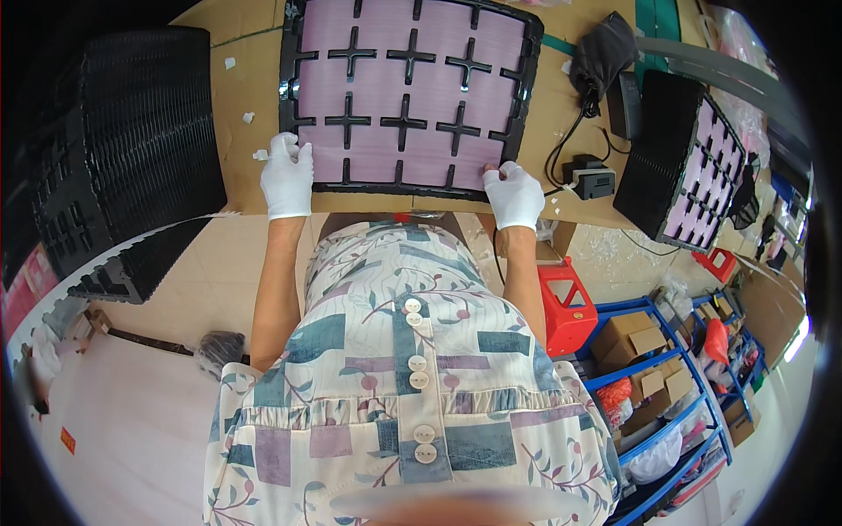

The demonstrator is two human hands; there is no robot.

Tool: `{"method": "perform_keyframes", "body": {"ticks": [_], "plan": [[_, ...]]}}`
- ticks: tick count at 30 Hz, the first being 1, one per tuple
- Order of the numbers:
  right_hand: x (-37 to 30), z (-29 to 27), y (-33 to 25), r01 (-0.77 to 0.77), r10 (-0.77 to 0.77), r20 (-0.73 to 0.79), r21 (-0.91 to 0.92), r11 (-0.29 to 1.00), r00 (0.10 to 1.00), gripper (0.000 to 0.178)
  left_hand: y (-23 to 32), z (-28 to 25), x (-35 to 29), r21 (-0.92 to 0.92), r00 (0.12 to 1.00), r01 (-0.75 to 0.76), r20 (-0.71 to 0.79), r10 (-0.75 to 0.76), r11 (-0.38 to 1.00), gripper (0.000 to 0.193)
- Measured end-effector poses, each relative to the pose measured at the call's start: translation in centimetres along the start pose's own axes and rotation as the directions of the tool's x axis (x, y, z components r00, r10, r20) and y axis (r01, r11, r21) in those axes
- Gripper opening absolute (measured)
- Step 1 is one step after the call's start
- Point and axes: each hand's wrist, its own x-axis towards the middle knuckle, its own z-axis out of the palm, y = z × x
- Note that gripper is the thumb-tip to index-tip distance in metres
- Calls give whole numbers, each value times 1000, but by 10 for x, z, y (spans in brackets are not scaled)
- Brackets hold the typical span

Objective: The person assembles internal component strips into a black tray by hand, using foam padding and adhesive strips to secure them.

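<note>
A black plastic tray (395, 187) with rows of raised cross-shaped ribs lies in front of me on a cardboard-covered table. Between the ribs shows a smooth pink-purple surface (377, 153). My left hand (288, 180), in a white glove, is closed at the tray's near left corner, fingers curled on the rim. At the near right corner my right hand (515, 195), gloved too, pinches the edge with thumb and fingers. The undersides of the grips are hidden.
Stacked black trays stand at the left (158, 131) and right (662, 149). Between tray and right stack lie a dark pouch (603, 57), cables and a small black device (593, 181). A red stool (566, 316) and blue shelving (645, 368) with boxes are below right.
</note>
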Motion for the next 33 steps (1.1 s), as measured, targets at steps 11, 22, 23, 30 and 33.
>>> {"method": "perform_keyframes", "body": {"ticks": [11,22,23,30,33], "plan": [[-10,3,10,93,-114,13,495,864,993,14,34,-24,-13,381,836,-517,33,548,766,26],[21,10,4,-318,-184,441,826,465,878,15,34,2,-11,222,876,-480,176,450,849,24],[20,14,1,-337,-169,417,868,364,893,14,34,4,-10,227,887,-457,184,423,860,22],[13,-8,-28,151,-179,-17,614,775,984,9,73,7,-9,154,661,-750,176,729,643,17],[37,-14,-46,449,-401,-213,281,848,891,9,92,29,-4,105,553,-830,291,781,548,26]]}}
